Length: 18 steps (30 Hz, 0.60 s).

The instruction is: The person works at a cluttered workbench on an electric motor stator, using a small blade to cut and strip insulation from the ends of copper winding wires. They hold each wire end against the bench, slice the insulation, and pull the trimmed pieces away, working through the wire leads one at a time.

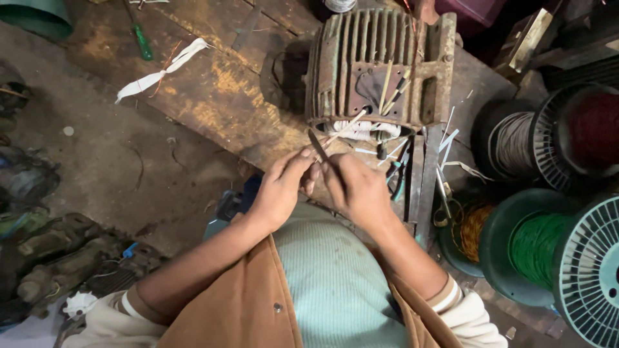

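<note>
One head-worn camera looks steeply down, close over both forearms, onto a wooden workbench [213, 90] and floor.

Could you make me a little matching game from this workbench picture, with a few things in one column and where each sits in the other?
Things:
1. screwdriver
2. white cloth strip
3. ribbed motor housing
4. green wire spool

Places:
A. right edge, beside the person's right arm
B. top left of the bench, green handle
C. just beyond both hands
D. lying on the bench left of the motor

Pairs: 1-B, 2-D, 3-C, 4-A
</note>
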### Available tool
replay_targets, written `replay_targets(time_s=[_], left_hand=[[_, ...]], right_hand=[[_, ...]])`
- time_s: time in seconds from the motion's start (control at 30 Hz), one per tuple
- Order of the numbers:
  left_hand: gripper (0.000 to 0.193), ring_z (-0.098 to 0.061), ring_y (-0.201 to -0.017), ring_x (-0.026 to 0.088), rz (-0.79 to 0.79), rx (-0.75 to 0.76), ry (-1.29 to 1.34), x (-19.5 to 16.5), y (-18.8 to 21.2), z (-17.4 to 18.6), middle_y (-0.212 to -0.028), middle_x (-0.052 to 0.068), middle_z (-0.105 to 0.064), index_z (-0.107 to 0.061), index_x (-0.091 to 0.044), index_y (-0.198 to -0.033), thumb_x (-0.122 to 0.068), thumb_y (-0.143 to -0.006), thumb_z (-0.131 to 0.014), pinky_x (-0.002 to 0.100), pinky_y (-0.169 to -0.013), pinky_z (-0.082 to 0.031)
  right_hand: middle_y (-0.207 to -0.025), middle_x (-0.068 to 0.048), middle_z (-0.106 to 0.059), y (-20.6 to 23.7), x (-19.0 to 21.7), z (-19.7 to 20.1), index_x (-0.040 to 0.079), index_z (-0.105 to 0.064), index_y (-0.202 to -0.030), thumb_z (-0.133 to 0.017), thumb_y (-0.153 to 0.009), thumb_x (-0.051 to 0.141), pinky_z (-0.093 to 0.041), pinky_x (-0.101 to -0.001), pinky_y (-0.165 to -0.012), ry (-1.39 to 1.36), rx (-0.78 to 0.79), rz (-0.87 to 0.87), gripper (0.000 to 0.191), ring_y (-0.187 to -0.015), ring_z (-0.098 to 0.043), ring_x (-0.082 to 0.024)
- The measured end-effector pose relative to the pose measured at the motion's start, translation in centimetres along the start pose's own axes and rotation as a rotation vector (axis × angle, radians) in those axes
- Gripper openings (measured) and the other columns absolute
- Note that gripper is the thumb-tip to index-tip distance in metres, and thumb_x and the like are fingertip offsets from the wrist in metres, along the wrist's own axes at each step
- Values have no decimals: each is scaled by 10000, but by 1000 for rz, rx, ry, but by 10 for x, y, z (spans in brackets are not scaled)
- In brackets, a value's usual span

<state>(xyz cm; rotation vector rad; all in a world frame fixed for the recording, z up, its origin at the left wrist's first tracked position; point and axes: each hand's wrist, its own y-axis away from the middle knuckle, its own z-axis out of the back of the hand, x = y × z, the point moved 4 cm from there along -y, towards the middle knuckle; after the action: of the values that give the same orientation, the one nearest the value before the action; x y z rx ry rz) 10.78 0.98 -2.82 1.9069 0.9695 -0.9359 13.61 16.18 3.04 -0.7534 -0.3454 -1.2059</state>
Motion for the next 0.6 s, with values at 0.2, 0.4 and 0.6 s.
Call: replay_targets(time_s=[0.2, 0.4, 0.6], left_hand=[[378, -434, -667, 54, 46, -24, -113, 8, 4, 10, -765, -36, -519, -603, -40, -909, -320, -1112, -450, 230, -584, -377], [330, -422, -696, 58, -23, 57, -146, 3, 5, 14, -779, -40, -491, -657, -37, -1166, -295, -1135, -454, 237, -600, -369], [389, -416, -656, 65, 21, 77, -234, -1, 8, 16, -732, -36, -468, -655, -23, -1312, -291, -1116, -453, 246, -578, -379]], right_hand=[[-871, -166, -667, -6, 8, -8, 23, -639, -1004, -694, -930, 86, -550, -411, -636, -45, 30, -5, 112, -748, -685, -356], [-822, -180, -635, -8, 13, -10, 21, -613, -943, -696, -931, 77, -542, -402, -639, -101, 41, -100, 101, -718, -671, -357], [-821, -195, -619, 3, 2, -17, 18, -604, -957, -665, -922, 60, -534, -434, -658, 4, 56, -94, 81, -736, -659, -380]])
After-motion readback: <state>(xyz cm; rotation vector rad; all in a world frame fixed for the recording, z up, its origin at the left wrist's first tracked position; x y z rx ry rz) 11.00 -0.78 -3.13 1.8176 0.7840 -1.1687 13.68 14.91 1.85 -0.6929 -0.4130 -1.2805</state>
